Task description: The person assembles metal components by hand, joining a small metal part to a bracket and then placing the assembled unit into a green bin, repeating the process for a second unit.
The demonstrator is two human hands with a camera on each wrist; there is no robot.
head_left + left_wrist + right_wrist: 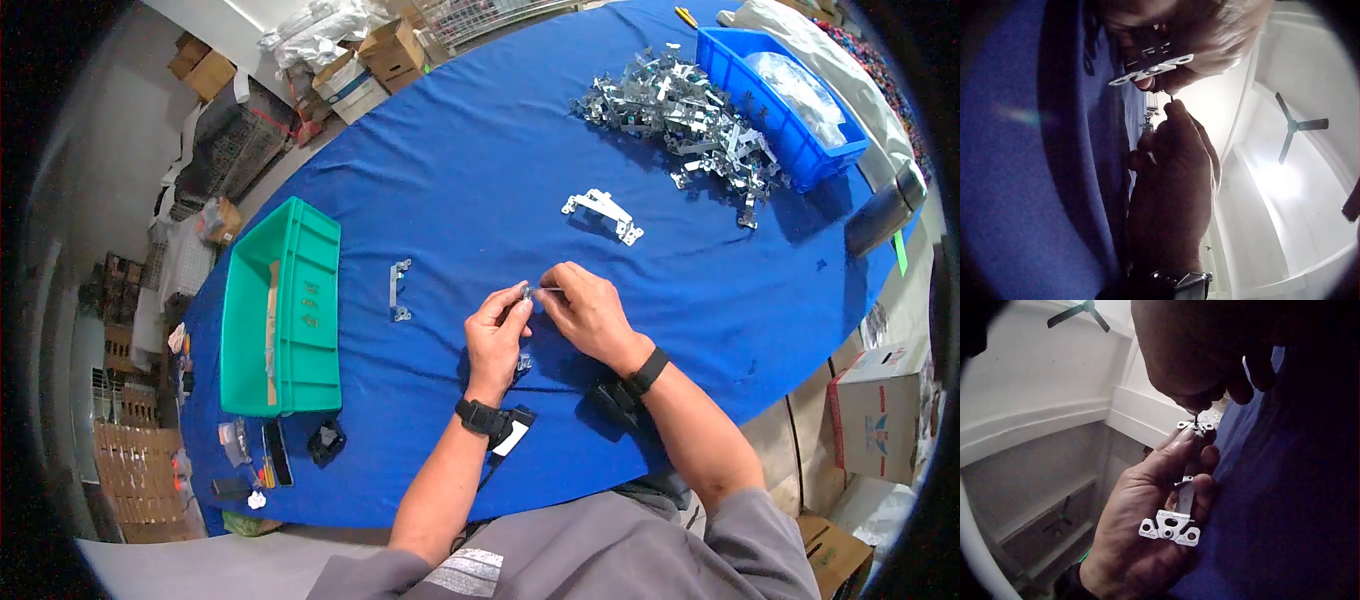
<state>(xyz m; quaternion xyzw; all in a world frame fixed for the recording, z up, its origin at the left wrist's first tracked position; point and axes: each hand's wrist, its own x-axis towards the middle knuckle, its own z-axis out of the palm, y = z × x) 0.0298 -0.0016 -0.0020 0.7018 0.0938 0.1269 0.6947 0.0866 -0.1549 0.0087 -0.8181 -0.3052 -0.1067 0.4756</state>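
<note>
Here you are at the blue cloth [450,190], both hands raised in front of you and working close together. Your left hand [493,345] grips a metal bracket [1185,500], thumb along one side and fingers curled round the other, with the bracket's near end plate, pierced with holes, jutting clear of your palm. Your right hand [595,315] comes in from the other side, pinching a thin metal rod [550,289] whose tip meets the bracket's far end; whether it sits in a hole there, you can't tell from these views.

Over to your left, a single bracket [394,288] lies on the cloth between your hands and the green crate [312,370]. Ahead and a little right, a small group of brackets [604,212] lies by itself. Beyond that comes the big heap of metal parts [670,110], piled right up beside the blue bin [845,155], which holds clear plastic. A dark metallic cylinder [885,215] sits near the right edge.
</note>
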